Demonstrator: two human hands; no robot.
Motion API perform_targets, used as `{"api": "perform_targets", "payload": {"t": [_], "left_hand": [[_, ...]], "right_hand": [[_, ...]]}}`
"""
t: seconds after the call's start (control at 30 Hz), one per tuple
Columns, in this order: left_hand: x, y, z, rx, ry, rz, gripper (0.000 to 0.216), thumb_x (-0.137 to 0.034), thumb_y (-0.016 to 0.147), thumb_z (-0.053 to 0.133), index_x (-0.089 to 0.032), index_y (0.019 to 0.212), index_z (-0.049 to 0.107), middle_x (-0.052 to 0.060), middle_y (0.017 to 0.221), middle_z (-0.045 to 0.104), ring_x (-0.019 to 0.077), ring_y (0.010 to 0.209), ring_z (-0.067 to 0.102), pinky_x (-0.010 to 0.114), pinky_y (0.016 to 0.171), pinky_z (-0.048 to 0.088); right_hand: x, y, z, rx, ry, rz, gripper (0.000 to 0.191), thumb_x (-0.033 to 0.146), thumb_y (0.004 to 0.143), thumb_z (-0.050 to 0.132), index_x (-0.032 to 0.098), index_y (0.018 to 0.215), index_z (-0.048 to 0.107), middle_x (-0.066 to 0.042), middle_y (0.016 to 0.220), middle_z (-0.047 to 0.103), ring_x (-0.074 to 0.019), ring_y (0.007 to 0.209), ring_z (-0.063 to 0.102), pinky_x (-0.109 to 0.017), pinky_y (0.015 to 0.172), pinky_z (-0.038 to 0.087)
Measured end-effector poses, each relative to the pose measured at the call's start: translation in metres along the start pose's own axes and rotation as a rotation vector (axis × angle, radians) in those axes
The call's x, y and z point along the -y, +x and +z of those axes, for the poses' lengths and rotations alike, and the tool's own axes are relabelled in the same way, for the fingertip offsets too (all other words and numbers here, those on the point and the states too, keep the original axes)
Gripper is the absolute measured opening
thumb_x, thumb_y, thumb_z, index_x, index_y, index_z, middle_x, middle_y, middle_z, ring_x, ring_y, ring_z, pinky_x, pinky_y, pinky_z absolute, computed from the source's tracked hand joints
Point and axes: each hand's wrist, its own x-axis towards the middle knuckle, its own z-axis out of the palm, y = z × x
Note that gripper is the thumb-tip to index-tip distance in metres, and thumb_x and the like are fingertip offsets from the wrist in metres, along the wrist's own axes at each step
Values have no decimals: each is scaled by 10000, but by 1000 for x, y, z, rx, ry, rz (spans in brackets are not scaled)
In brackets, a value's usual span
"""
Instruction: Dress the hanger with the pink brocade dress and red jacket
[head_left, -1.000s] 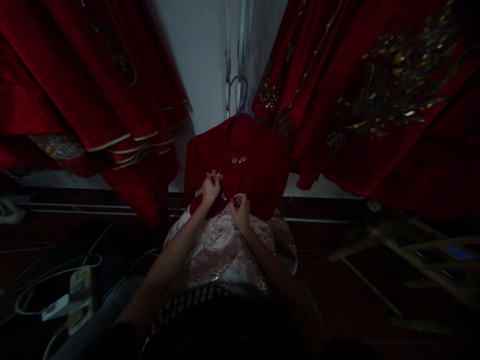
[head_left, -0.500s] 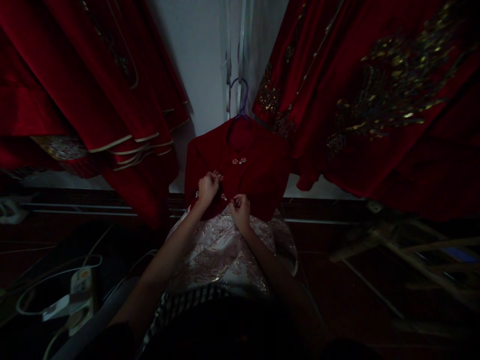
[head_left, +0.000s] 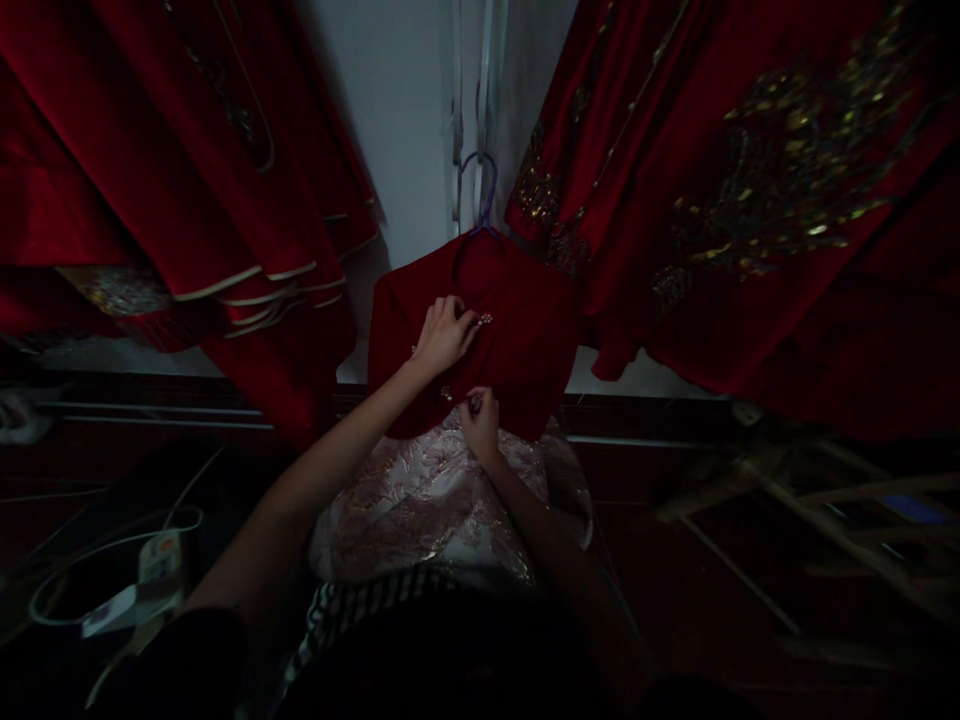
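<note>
A short red jacket [head_left: 529,340] hangs on a purple hanger [head_left: 486,190] with its front facing me. My left hand [head_left: 444,335] is closed in a pinch at the upper front, its fingertips on a beaded frog button [head_left: 484,319] below the neckline; they partly cover it. Lower down, my right hand [head_left: 480,418] pinches the jacket's front edge near the hem. Another beaded ornament [head_left: 446,393] shows just left of the right fingertips. Whether a small piece lies inside the right pinch is too dark to make out.
Patterned pale fabric [head_left: 420,490] lies below the jacket. Long red garments [head_left: 247,200] hang at left, and a red gown with gold sequins [head_left: 795,180] at right. A power strip [head_left: 161,560] with cables sits lower left. A wooden frame [head_left: 817,500] stands lower right.
My left hand has moved up and right, from the ornament on the left side of the jacket to the frog button near the neck. My right hand stays at the hem.
</note>
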Motion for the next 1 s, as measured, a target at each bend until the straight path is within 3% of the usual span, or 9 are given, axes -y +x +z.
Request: {"api": "perform_targets", "payload": {"t": [0.1, 0.23, 0.37, 0.57, 0.63, 0.7, 0.77, 0.9, 1.0], "left_hand": [[1, 16, 5, 33, 27, 33, 265, -358, 888, 496, -150, 981, 630, 166, 1128, 546, 339, 1148, 462, 513, 995, 345], [3, 25, 3, 30, -34, 114, 229, -317, 884, 491, -164, 980, 632, 131, 1088, 587, 295, 1139, 472, 549, 1083, 270], [10, 25, -6, 32, -186, 126, 173, -269, 865, 490, -215, 926, 643, 57, 860, 624, 231, 1018, 527, 573, 1168, 148], [25, 23, -14, 36, -443, 0, 121, -262, 807, 555, -255, 886, 646, 6, 722, 591, 184, 877, 554, 558, 1178, 165], [24, 22, -13, 4, -379, -3, 163, -288, 817, 543, -230, 936, 640, 38, 820, 623, 209, 970, 558, 563, 1179, 128], [19, 20, -10, -63, -252, -16, 290, -303, 817, 541, -189, 1076, 604, 103, 1051, 622, 264, 1159, 498, 575, 1176, 65], [14, 17, -5, -160, -133, -91, 460, -300, 803, 550, -151, 1237, 512, 167, 1297, 509, 322, 1321, 358, 598, 1159, 13], [18, 11, 0, -278, -6, -304, 606, -237, 794, 523, -135, 1370, 366, 206, 1502, 268, 361, 1428, 154, 633, 1131, -8], [44, 6, -9, -313, 17, -420, 655, -174, 764, 513, -121, 1393, 336, 212, 1521, 219, 363, 1433, 149, 609, 1142, 65]], "right_hand": [[1, 0, 0, 2, 2, 2, 148, 187, 754, 509, 194, 903, 503, 17, 742, 509, -153, 717, 477, -293, 738, 372], [3, -2, -1, -52, 36, -12, 121, 194, 773, 506, 200, 891, 480, -9, 803, 511, -161, 759, 483, -305, 752, 398], [18, 5, -8, -182, 91, -93, 80, 207, 799, 494, 210, 865, 449, -47, 874, 494, -182, 843, 487, -336, 786, 426], [75, 67, -37, -297, 152, -223, 102, 259, 855, 472, 216, 947, 463, -95, 1044, 516, -209, 1053, 508, -431, 963, 413], [92, 101, -36, -237, 223, -283, 201, 293, 899, 432, 214, 1082, 463, -110, 1153, 519, -200, 1137, 505, -437, 1015, 399], [100, 132, -25, -108, 286, -324, 316, 368, 937, 380, 211, 1209, 419, -114, 1227, 507, -184, 1171, 515, -423, 1021, 415], [99, 156, -8, -43, 252, -323, 441, 487, 938, 355, 188, 1258, 402, -132, 1255, 495, -204, 1215, 498, -455, 1023, 414], [81, 171, 13, -269, -25, -194, 787, 667, 825, 457, 59, 1313, 355, -295, 1285, 433, -389, 1310, 364, -672, 1004, 288], [63, 170, -6, -400, -206, -183, 826, 685, 807, 465, 42, 1313, 352, -325, 1289, 422, -419, 1278, 376, -696, 996, 249]]}}
